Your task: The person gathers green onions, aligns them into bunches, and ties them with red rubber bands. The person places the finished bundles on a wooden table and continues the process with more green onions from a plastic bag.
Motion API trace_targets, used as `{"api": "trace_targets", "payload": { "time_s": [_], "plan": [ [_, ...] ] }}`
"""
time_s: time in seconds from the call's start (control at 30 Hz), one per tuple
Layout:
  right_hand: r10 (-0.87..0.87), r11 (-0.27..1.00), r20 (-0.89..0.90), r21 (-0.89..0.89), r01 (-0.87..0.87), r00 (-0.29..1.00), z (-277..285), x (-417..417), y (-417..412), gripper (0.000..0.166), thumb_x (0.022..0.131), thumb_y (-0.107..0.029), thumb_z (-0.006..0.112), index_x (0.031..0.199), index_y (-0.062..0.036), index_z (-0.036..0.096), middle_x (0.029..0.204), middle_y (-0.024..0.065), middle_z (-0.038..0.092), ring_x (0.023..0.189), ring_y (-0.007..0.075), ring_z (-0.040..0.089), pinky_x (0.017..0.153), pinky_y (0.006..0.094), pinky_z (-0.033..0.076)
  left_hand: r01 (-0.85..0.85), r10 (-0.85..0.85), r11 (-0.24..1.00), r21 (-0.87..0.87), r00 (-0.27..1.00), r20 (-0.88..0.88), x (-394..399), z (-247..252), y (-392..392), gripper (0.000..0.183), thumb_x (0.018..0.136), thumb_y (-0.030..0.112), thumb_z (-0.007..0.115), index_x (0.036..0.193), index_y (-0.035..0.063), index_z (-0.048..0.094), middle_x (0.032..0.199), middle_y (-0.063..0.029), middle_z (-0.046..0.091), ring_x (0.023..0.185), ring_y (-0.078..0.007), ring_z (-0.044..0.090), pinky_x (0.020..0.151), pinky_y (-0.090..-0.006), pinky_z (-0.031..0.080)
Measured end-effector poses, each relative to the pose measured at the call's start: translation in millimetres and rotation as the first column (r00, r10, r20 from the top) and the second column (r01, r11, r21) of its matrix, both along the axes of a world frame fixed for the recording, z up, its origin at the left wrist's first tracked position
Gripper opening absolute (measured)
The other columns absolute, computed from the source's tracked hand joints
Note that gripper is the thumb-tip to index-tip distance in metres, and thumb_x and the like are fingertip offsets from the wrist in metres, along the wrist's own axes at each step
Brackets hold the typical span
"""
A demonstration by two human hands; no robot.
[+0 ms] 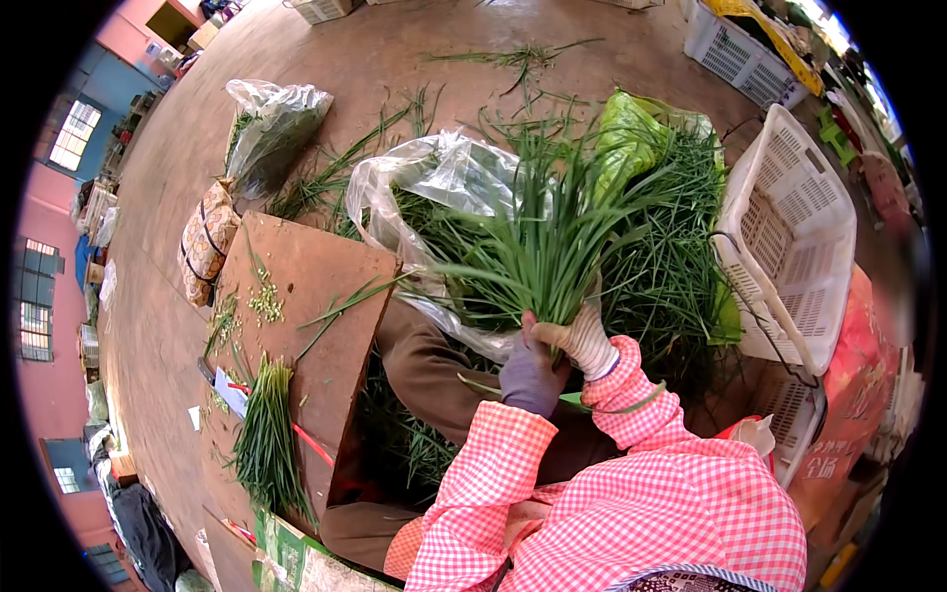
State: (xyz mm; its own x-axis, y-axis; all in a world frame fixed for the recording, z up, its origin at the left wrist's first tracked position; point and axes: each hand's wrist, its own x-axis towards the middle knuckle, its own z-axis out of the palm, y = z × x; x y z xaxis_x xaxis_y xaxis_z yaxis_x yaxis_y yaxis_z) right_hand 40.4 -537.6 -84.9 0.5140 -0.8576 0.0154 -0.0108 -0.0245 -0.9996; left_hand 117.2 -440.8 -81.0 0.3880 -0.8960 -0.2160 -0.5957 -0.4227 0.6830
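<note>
A large bunch of long green leafy stalks, like garlic chives (551, 251), is gripped at its base by both gloved hands. My left hand (534, 374), in a dark grey glove, closes around the stalk ends. Against it, from the right, my right hand (584, 342) in a pale striped glove also holds the base. Behind and right of the hands lies a big loose heap of the same greens (658, 251), partly on a bright green plastic bag (625, 140). A clear plastic bag (473, 174) holds more greens behind the bunch. Another bunch (268, 436) rests on the wooden board at left.
The brown board (318, 259) carries trimmed bits, a red strip (314, 445) and a knife-like blade (231, 392). A white plastic crate (792, 222) stands tilted at right. Beyond the board are a patterned cushion (209, 244) and a filled clear bag (277, 140). Stray stalks litter the floor.
</note>
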Motion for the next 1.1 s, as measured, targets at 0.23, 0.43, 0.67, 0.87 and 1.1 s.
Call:
{"api": "trace_targets", "payload": {
  "time_s": [0.23, 0.43, 0.67, 0.87, 1.1],
  "plan": [
    [0.047, 0.957, 0.093, 0.281, -0.072, 0.995, 59, -30, -25, 0.025, 0.070, -0.008, 0.066, 0.092, 0.0012, 0.065, 0.076, 0.0065, 0.066, 0.071, 0.0158, 0.063, 0.070, 0.0309, 0.051, 0.025, -0.108, 0.944, -0.330, 0.965, -0.237, -24, 42, 2, 0.087, 0.076, 0.020, 0.073, 0.143, -0.0019, 0.021, 0.124, -0.0219, 0.050, 0.107, -0.0308, 0.056, 0.090, -0.0362, 0.046],
    [0.180, 0.982, -0.012, 0.064, -0.179, 0.984, 83, -15, -36, 0.027, 0.068, -0.014, 0.073, 0.092, -0.0015, 0.068, 0.081, 0.0077, 0.070, 0.072, 0.0148, 0.065, 0.071, 0.0289, 0.052, -0.370, 0.105, 0.919, -0.138, 0.567, -0.817, 28, 51, 26, 0.075, 0.076, 0.015, 0.076, 0.137, -0.0004, 0.036, 0.121, -0.0120, 0.052, 0.106, -0.0185, 0.054, 0.093, -0.0318, 0.045],
    [0.720, 0.694, -0.054, 0.099, -0.713, 0.692, 126, 69, 9, 0.034, 0.065, -0.013, 0.076, 0.096, -0.0032, 0.067, 0.082, 0.0019, 0.067, 0.077, 0.0071, 0.059, 0.069, 0.0260, 0.047, -0.614, -0.244, 0.709, -0.346, 0.246, -0.938, 144, 138, 11, 0.041, 0.092, 0.032, 0.055, 0.120, 0.0015, 0.055, 0.110, -0.0094, 0.063, 0.098, -0.0192, 0.061, 0.088, -0.0344, 0.049],
    [0.804, 0.584, -0.024, -0.153, -0.797, 0.594, 140, 168, 21, 0.042, 0.064, -0.016, 0.080, 0.101, -0.0045, 0.065, 0.085, 0.0047, 0.070, 0.080, 0.0077, 0.062, 0.074, 0.0257, 0.050, -0.673, 0.045, 0.463, -0.577, 0.668, -0.743, 220, 197, 36, 0.033, 0.088, 0.015, 0.059, 0.118, 0.0016, 0.056, 0.108, -0.0087, 0.063, 0.093, -0.0200, 0.063, 0.081, -0.0348, 0.053],
    [0.676, 0.520, -0.230, -0.524, -0.675, 0.700, 174, 274, 6, 0.063, 0.058, -0.031, 0.083, 0.112, -0.0068, 0.061, 0.097, 0.0094, 0.069, 0.085, 0.0181, 0.065, 0.078, 0.0279, 0.050, -0.636, 0.345, 0.358, -0.683, 0.770, -0.536, 273, 220, 44, 0.036, 0.077, 0.009, 0.074, 0.110, 0.0008, 0.062, 0.104, -0.0064, 0.065, 0.090, -0.0132, 0.061, 0.082, -0.0273, 0.049]
  ]
}}
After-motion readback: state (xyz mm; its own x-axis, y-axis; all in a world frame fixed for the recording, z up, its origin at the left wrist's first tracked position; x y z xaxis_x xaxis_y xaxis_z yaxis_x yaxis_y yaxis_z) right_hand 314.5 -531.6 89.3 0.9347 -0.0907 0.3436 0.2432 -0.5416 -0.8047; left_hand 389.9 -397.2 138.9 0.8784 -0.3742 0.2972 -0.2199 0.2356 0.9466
